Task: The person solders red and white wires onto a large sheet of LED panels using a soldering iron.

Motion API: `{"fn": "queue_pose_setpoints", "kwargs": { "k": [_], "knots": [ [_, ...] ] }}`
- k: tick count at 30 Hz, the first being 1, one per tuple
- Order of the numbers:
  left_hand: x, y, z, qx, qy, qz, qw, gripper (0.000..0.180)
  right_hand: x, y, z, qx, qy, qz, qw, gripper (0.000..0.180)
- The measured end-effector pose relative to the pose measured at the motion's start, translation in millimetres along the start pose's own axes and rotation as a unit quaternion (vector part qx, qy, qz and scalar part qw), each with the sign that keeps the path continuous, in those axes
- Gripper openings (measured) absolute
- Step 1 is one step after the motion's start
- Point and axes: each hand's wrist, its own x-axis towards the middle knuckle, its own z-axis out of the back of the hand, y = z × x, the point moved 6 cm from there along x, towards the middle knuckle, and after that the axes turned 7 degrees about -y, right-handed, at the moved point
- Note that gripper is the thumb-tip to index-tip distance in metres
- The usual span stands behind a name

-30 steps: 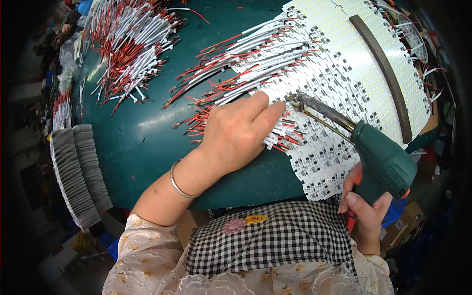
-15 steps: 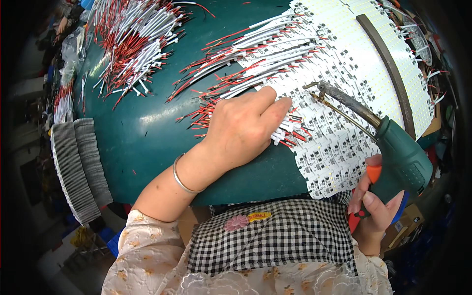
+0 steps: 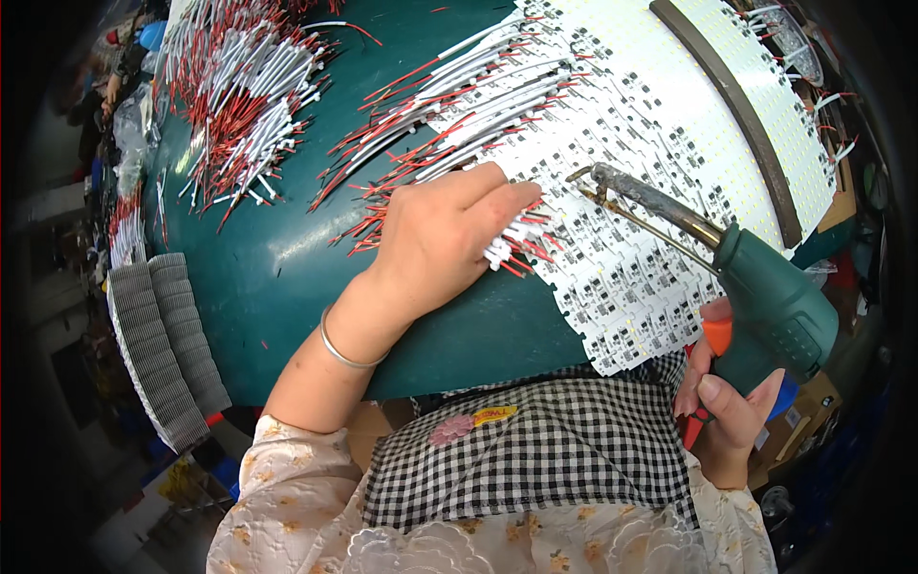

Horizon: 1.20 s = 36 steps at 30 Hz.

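Note:
My left hand (image 3: 442, 234) is closed around a bundle of short red, black and white wires (image 3: 521, 251). White connector ends poke out beside its thumb, next to the left edge of a white circuit board panel (image 3: 631, 287). On the right, my right hand (image 3: 732, 397) grips a green soldering gun (image 3: 776, 301) by its handle, fingers near an orange trigger. The gun's dark tip points left, over or on the panel; whether it touches cannot be made out. Rows of wires (image 3: 478, 115) lie with their white ends on the panel's upper left part.
A large pile of red and white wires (image 3: 249, 96) covers the far left of the green table (image 3: 316, 306). A dark curved bar (image 3: 736, 105) rests across the panel. Ridged grey strips (image 3: 167, 344) stand at the left edge. Cardboard boxes (image 3: 803, 416) sit low on the right.
The whole view has shifted, so the table contents appear further left and up. My left hand and its wires have drawn slightly left of the panel's edge. The soldering gun stays in my right hand.

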Motion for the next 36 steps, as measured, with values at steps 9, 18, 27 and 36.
{"fn": "queue_pose_setpoints", "kwargs": {
  "k": [9, 18, 27, 36],
  "knots": [
    [-6, -9, -1, 0.04, -0.084, -0.078, 0.993, 0.041, -6, -14, -1, 0.0, -0.002, -0.038, 0.999, 0.056],
    [-7, -11, -1, 0.052, -0.081, -0.09, 0.991, 0.04, -8, -13, -10, -0.065, 0.043, -0.075, 0.994, 0.051],
    [-4, -19, 1, 0.081, -0.079, -0.087, 0.99, 0.037, -10, -14, -3, -0.043, -0.009, -0.031, 0.999, 0.059],
    [2, -23, 4, 0.076, -0.032, -0.056, 0.995, 0.042, 4, 5, 3, 0.031, -0.013, 0.02, 0.999, 0.066]
  ]
}}
